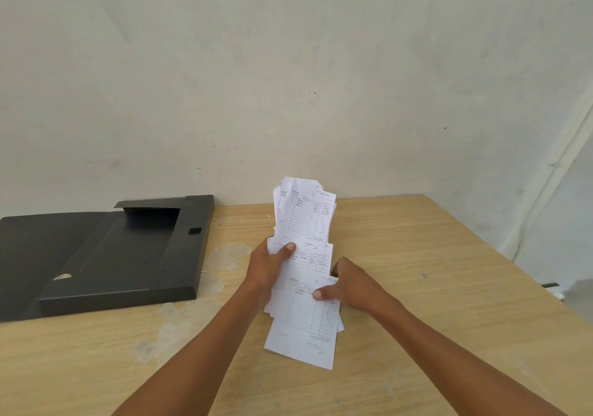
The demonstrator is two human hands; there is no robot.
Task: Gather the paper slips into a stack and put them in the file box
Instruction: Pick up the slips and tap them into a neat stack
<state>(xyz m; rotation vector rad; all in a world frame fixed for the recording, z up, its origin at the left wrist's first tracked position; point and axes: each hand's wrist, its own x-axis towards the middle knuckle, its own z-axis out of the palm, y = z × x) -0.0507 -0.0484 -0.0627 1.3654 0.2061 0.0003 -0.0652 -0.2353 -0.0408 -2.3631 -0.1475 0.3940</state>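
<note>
White printed paper slips (303, 220) are held above the middle of the wooden table (433, 255), fanned out lengthwise in an uneven bunch. My left hand (269, 266) grips the upper bunch from the left, thumb on top. My right hand (351, 282) pinches the lower slips (305, 325) from the right, thumb pressed on the top sheet. The black file box (106, 255) lies open at the left of the table, its inside showing no slips, with the lid flap spread out to its left.
A plain pale wall (288, 78) stands right behind the table. Worn pale patches mark the tabletop between the box and my hands. The table's right edge (526, 282) runs diagonally at the right, with a white conduit on the wall beyond it.
</note>
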